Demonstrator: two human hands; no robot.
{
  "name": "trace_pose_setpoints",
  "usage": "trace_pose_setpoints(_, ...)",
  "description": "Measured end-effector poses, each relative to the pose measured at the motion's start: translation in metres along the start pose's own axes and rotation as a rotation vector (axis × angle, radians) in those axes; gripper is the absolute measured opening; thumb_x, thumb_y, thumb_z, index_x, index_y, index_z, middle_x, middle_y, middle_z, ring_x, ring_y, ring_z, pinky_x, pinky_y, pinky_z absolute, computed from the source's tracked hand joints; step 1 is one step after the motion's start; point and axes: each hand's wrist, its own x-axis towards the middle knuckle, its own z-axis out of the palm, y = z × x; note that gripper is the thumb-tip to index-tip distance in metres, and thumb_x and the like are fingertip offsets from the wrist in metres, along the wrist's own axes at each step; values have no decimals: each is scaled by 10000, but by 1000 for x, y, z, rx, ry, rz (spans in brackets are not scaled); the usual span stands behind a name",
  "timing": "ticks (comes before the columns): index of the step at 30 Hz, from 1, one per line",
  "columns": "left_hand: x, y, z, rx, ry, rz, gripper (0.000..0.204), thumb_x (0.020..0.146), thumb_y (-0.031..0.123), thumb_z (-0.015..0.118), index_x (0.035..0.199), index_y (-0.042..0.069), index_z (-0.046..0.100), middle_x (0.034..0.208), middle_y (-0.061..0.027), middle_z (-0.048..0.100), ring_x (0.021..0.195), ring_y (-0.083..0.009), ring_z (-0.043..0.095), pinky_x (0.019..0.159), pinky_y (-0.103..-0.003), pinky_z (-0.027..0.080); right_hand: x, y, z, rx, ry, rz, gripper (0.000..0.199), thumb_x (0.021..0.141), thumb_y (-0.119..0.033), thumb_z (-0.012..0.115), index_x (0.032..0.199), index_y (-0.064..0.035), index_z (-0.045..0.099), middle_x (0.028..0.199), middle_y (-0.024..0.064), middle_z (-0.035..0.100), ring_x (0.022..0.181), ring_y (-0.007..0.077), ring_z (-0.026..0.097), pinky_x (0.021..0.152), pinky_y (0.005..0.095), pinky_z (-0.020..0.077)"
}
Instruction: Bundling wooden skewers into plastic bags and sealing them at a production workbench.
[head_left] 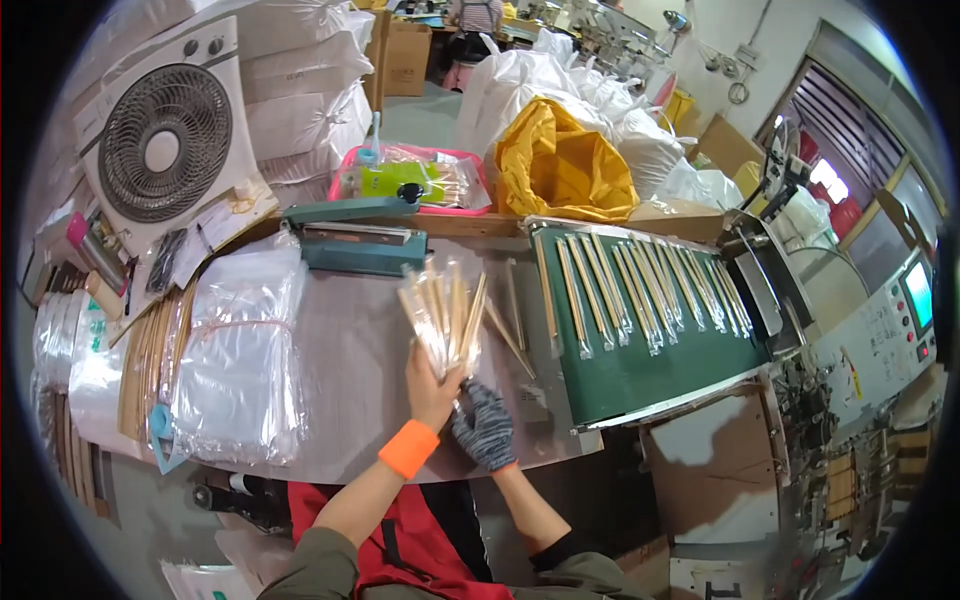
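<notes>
with left fingers (pixel 418 366), clutching wrapped sticks (pixel 438 310) above bench (pixel 345 360); with gloved right fingers (pixel 478 403) close below, cannot tell grip.

My grey table (pixel 350 360) carries stacked clear bags (pixel 235 365), a teal sealer (pixel 362 252) and thin sticks (pixel 512 341). Beside it, wrapped sticks (pixel 647 290) line my green surface (pixel 610 385).

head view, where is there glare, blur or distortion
Head view: the table bows along its near edge and the corners go black; head view: glare streaks the stack of clear bags, and the upper-right opening is washed out; head view: clear-wrapped sticks in the left hand look slightly blurred.
</notes>
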Motion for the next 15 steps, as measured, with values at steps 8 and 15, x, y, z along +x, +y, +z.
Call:
trace_pose_setpoints(8,-47,6,-140,-165,61,-103,625,778,99,597,1322,-36,322,1276,-172,447,1167,-249,444,997,-343,326,28,-33,5,131,-341,218,479,874,-410,495,1216,-76,521,1116,166,594,1049,272,560,866,388,450)
trace_pose_setpoints(15,-38,-26,-167,382,99,38,542,820,232,602,1278,-5,434,1302,-211,435,1195,-345,424,1004,-358,329,95,-7,25,-184,-274,381,630,836,-556,449,1191,-40,520,1108,229,577,1065,340,533,893,416,418)
